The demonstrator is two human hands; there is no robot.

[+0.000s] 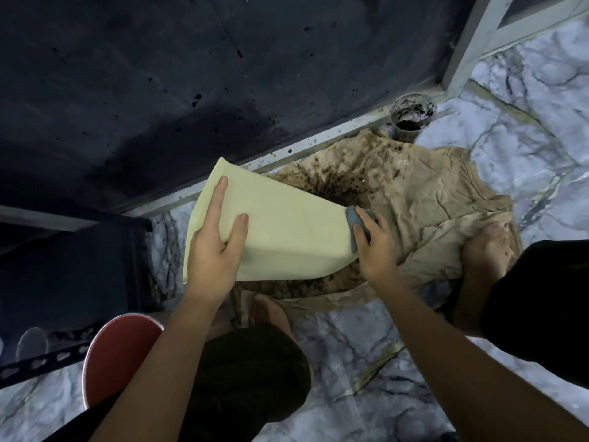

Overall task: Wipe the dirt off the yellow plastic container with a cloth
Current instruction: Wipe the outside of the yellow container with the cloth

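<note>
The pale yellow plastic container [280, 231] is tipped on its side above the floor, its wide face turned up toward me, and that face looks clean: I see no specks or smears on it, so I judge the wiping well along. What is left, as far as I can tell, is the narrow end and the faces turned away from me, which are hidden. My left hand [213, 256] steadies the container from the near side, palm on the face, fingers spread flat across it and reaching toward the far rim, so this grip is open and pressing rather than closed around anything. My right hand [376, 244] has its grip curled shut on a small bunched grey cloth [358, 226], which it presses against the container's right-hand end, at the edge. Beneath both lies a crumpled tan sheet [424, 199], spattered with dark dirt just beyond the container, spread over the marbled floor [526, 100]. A dirt-caked round cup [411, 114] stands well apart at the sheet's far edge, against the dark wall [191, 74].
</note>
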